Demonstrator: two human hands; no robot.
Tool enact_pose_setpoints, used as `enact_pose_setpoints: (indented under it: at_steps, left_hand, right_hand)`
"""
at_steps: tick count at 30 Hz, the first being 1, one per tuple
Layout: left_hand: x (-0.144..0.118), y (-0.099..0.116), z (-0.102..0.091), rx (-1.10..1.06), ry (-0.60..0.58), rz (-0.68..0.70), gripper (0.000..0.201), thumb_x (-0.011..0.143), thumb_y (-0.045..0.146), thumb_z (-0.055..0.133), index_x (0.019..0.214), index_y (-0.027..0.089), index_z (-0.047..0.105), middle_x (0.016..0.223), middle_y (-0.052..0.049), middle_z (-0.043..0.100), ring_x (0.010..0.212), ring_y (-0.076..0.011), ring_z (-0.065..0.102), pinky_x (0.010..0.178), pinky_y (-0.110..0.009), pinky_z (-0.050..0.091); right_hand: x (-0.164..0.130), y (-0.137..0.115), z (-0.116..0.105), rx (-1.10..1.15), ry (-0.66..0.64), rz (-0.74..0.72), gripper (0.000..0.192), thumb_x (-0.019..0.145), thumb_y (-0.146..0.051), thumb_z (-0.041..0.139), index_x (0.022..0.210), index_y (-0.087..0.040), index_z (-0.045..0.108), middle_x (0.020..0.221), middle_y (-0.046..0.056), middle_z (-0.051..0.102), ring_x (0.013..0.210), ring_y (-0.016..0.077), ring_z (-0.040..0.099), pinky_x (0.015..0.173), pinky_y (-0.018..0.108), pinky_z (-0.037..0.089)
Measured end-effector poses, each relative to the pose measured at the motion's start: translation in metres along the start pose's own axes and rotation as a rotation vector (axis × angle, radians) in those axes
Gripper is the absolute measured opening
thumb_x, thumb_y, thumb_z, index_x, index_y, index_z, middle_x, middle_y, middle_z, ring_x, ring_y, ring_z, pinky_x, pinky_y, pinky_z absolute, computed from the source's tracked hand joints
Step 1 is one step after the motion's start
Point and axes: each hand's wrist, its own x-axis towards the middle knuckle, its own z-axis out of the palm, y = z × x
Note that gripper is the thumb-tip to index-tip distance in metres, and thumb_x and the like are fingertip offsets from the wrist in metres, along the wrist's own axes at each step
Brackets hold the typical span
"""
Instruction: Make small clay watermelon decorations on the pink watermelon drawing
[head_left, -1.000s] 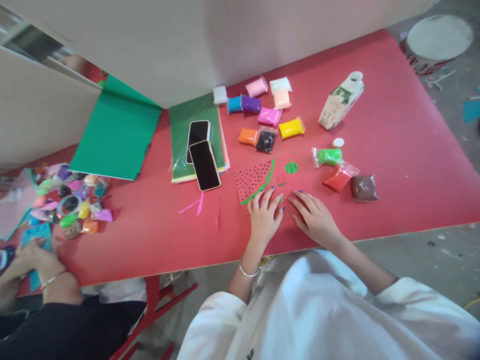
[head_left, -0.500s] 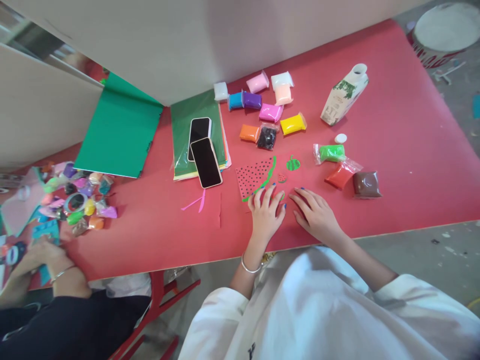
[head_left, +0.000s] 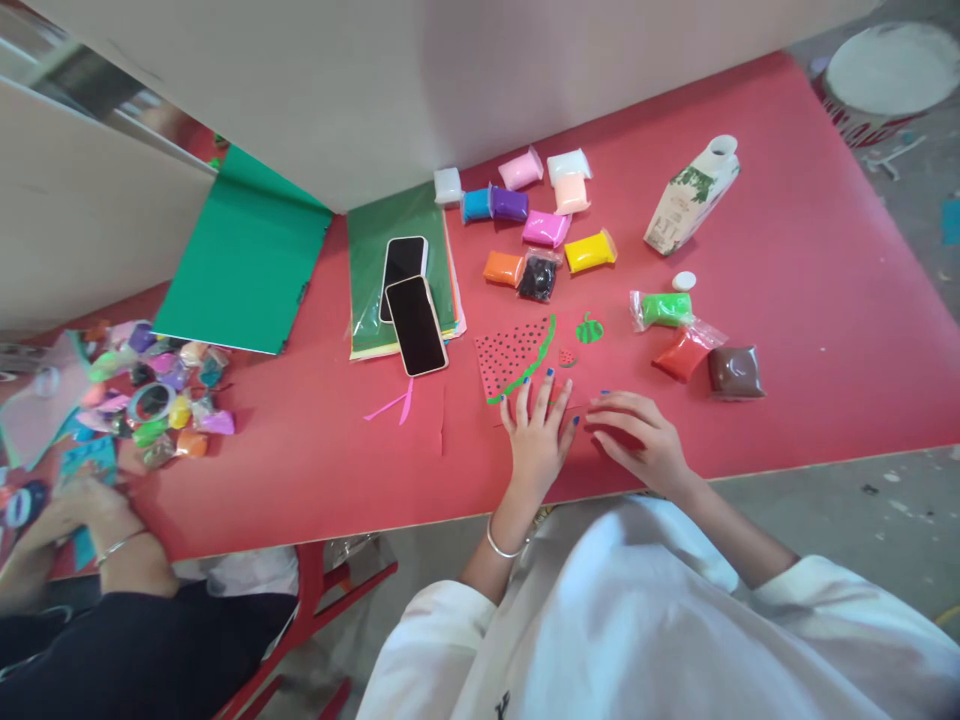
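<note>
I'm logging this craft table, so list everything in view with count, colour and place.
flat paper watermelon slice: one, red with black dots and green rim, just beyond left hand
small clay packets: about thirteen, mixed colours, far centre and right
smartphones: two, black screens, on green paper stack
green card sheet: one, far left
milk carton: one, white-green, far right
co-worker's hand: one, left edge
left hand: flat on table
right hand: fingers curled on table

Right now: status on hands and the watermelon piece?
Left hand flat, fingertips at watermelon slice. Right hand curled on table, seemingly empty. Green clay pack close by, nothing blocking.
</note>
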Motion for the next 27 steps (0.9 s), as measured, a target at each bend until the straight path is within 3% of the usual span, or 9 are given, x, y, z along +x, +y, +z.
enact_pose_setpoints:
  at_steps: [4, 8, 12, 15, 27]
  left_hand:
    - [0.009, 0.005, -0.016, -0.246, 0.262, 0.001, 0.035, 0.089, 0.025, 0.052, 0.123, 0.024, 0.058, 0.128, -0.010, 0.059, 0.124, -0.0234, 0.048, 0.106, -0.045, 0.038]
    - [0.018, 0.016, -0.050, -0.384, 0.461, 0.116, 0.029, 0.087, 0.018, 0.056, 0.115, 0.023, 0.059, 0.116, -0.008, 0.062, 0.112, -0.0192, 0.057, 0.094, -0.037, 0.049]
    - [0.021, 0.025, -0.084, -0.492, 0.493, 0.264, 0.027, 0.081, 0.012, 0.062, 0.106, 0.024, 0.060, 0.097, -0.001, 0.067, 0.096, -0.0148, 0.064, 0.087, -0.032, 0.055]
    - [0.019, 0.029, -0.099, -0.498, 0.498, 0.327, 0.030, 0.077, 0.010, 0.068, 0.102, 0.023, 0.060, 0.090, 0.001, 0.069, 0.090, -0.0143, 0.066, 0.084, -0.032, 0.057]
    - [0.014, 0.037, -0.120, -0.321, 0.523, 0.362, 0.019, 0.079, 0.017, 0.069, 0.097, 0.023, 0.065, 0.082, 0.001, 0.071, 0.085, -0.0161, 0.067, 0.077, -0.031, 0.058]
  right_hand:
    - [0.011, -0.023, -0.003, 0.542, 0.210, 0.086, 0.004, 0.084, -0.025, 0.062, 0.085, -0.022, 0.059, 0.085, 0.005, 0.067, 0.086, 0.0201, 0.066, 0.082, 0.040, 0.056]
    - [0.024, -0.042, -0.006, 0.653, 0.298, 0.015, 0.007, 0.083, -0.026, 0.064, 0.079, -0.022, 0.061, 0.076, 0.003, 0.067, 0.074, 0.0178, 0.067, 0.076, 0.038, 0.057]
    - [0.034, -0.052, -0.014, 0.625, 0.333, -0.091, 0.004, 0.081, -0.021, 0.065, 0.078, -0.022, 0.064, 0.074, 0.002, 0.068, 0.070, 0.0165, 0.067, 0.071, 0.034, 0.058]
    - [0.037, -0.058, -0.021, 0.552, 0.352, -0.160, 0.007, 0.079, -0.015, 0.065, 0.080, -0.022, 0.065, 0.074, 0.002, 0.070, 0.070, 0.0170, 0.068, 0.067, 0.034, 0.059]
    - [0.039, -0.076, -0.040, 0.114, 0.330, -0.376, 0.036, 0.074, -0.004, 0.068, 0.105, -0.021, 0.067, 0.087, 0.002, 0.073, 0.080, 0.0185, 0.070, 0.068, 0.031, 0.061]
